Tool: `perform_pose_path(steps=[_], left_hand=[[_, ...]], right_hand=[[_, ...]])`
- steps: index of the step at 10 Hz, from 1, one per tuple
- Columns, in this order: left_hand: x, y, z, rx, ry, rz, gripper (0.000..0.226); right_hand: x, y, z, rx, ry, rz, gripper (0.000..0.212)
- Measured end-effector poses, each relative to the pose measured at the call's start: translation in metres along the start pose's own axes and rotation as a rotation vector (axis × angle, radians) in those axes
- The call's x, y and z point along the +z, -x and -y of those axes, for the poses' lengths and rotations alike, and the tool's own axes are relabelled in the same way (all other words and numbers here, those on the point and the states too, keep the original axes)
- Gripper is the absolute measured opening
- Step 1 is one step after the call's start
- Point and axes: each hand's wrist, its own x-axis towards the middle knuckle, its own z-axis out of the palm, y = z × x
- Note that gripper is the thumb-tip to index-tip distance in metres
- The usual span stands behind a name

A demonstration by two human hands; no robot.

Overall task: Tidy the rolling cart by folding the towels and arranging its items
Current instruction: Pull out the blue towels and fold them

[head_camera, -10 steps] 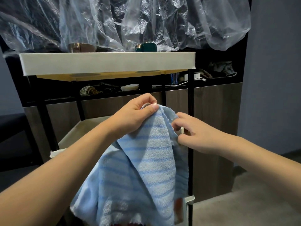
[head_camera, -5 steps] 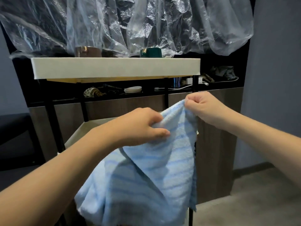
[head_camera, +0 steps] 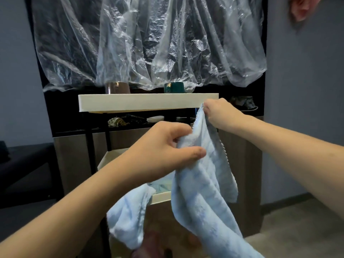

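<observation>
A light blue striped towel [head_camera: 202,187] hangs in front of the rolling cart. My left hand [head_camera: 163,151] grips a bunch of it along the upper edge. My right hand [head_camera: 217,113] pinches its top corner, raised level with the cart's cream top tray [head_camera: 147,104]. A second part of blue towel [head_camera: 128,216] droops over the front rim of the cart's middle tray [head_camera: 160,199]. A brown cup [head_camera: 117,87] and a dark green cup [head_camera: 174,87] stand on the top tray. The cart's lower part is hidden behind the towel.
Clear plastic sheeting [head_camera: 149,43] hangs over a dark shelf unit behind the cart. A wooden cabinet [head_camera: 240,174] stands behind and to the right. The shelf holds a shell [head_camera: 118,121] and a white dish [head_camera: 155,118]. A dark bench [head_camera: 22,164] sits at left.
My right hand has pulled the towel's corner further up and to the right, stretching the edge away from my left hand. The view has tilted upward and backed away, showing more of the sheeting.
</observation>
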Motion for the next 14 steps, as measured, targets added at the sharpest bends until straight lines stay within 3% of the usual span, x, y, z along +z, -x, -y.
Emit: perform_pose_path(steps=[1, 2, 3, 4, 6, 7, 8, 9, 10, 11, 12, 13, 14], left_hand=[[-0.006, 0.017, -0.001, -0.125, 0.205, 0.054, 0.023], [-0.010, 0.033, -0.003, -0.204, -0.265, 0.080, 0.030], [-0.019, 0.041, 0.001, -0.403, -0.927, 0.125, 0.033], [-0.026, 0.047, 0.004, -0.548, -1.254, 0.160, 0.022], [-0.013, 0.040, -0.006, -0.612, -1.650, 0.347, 0.011], [0.008, 0.046, -0.025, -0.407, -1.676, 0.373, 0.008], [0.022, 0.047, -0.041, -0.197, -1.580, 0.246, 0.018], [0.013, 0.038, -0.054, -0.270, -1.631, 0.063, 0.009], [0.001, 0.029, -0.037, -0.381, -1.654, 0.074, 0.009], [-0.015, 0.027, -0.026, -0.438, -1.584, 0.038, 0.019], [-0.034, 0.028, -0.032, -0.350, -0.989, 0.002, 0.027], [-0.048, 0.023, -0.036, -0.232, -0.280, 0.031, 0.028], [-0.035, 0.013, -0.023, -0.054, 0.254, 0.015, 0.027]], right_hand=[[0.004, 0.005, 0.007, 0.003, -0.043, 0.034, 0.015], [0.003, 0.008, 0.005, 0.009, -0.068, 0.052, 0.025], [0.001, 0.012, -0.012, -0.034, -0.032, 0.094, 0.006], [-0.001, 0.021, -0.030, -0.038, -0.052, 0.075, 0.015], [0.003, 0.028, -0.034, 0.189, -0.075, 0.142, 0.015], [0.011, 0.027, -0.027, 0.368, -0.107, 0.155, 0.019], [0.023, 0.023, -0.035, 0.571, -0.309, 0.074, 0.028], [0.028, 0.025, -0.035, 0.618, -0.435, -0.026, 0.012], [0.026, 0.032, -0.033, 0.524, -0.374, -0.055, 0.027], [0.026, 0.037, -0.036, 0.389, -0.215, -0.043, 0.030], [0.029, 0.040, -0.035, 0.289, -0.097, -0.035, 0.036], [0.034, 0.040, -0.030, 0.286, -0.122, 0.004, 0.039], [0.036, 0.037, -0.026, 0.322, -0.179, 0.027, 0.040]])
